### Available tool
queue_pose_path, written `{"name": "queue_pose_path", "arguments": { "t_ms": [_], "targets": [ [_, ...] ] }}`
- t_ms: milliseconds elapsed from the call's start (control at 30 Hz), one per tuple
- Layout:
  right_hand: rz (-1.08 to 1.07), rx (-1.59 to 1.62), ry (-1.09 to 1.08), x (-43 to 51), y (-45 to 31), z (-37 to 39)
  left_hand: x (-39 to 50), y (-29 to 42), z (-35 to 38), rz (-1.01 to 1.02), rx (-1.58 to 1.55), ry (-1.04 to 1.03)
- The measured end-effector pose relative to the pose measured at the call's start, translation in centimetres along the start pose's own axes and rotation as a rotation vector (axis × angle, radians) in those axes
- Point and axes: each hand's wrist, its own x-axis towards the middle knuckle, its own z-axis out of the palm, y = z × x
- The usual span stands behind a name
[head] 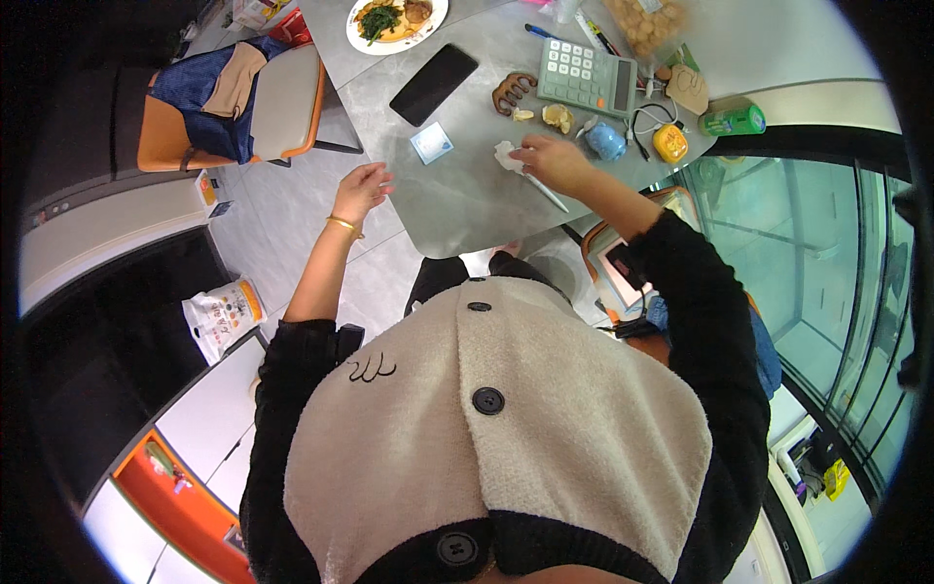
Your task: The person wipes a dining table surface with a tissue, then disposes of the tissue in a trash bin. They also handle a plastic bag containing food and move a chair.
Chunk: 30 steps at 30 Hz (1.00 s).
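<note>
My right hand (558, 166) is over the grey table, its thumb and fingertips pinched at a crumpled white tissue (505, 155). A slim white pen (549, 196) slants out from beneath that hand towards the near edge. Off the table's left edge, my left hand (360, 193) hovers with fingers loosely apart and nothing in it. Closest to it lies a small pale-blue and white packet or card (432, 143). Beyond the right hand are a yellowish peel-like scrap (558, 117), a smaller scrap (522, 114) and a blue rounded object (606, 141).
Farther back on the table (452, 212) are a black smartphone (434, 85), a brown massage comb (514, 93), a calculator (586, 75) and a plate (359, 38) of food. At right sit a yellow case (670, 144) and green canister (735, 120). Chairs (288, 109) flank the table.
</note>
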Motion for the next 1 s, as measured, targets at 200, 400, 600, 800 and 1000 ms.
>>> {"name": "queue_pose_path", "arguments": {
  "t_ms": [200, 400, 600, 800, 1000],
  "targets": [
    [0.053, 0.013, -0.033, 4.8, -0.6, 4.0, 0.5, 0.8, 2.0, 0.02, 0.11, -0.074],
    [-0.017, 0.217, 0.261, 6.0, -1.2, 3.7, 0.0, 0.3, 2.1, -0.021, 0.011, -0.09],
    [0.063, 0.145, 0.441, -0.1, 1.5, 1.0, -0.5, -1.3, 0.9, -0.02, -0.002, -0.073],
    [0.205, 0.225, 0.236, -2.3, 3.9, 3.1, -0.8, -3.0, 0.2, -0.065, 0.016, -0.028],
    [-0.015, 0.212, 0.107, 2.0, 3.4, 5.9, -0.8, -3.5, 1.0, -0.03, 0.067, -0.024]
  ]
}}
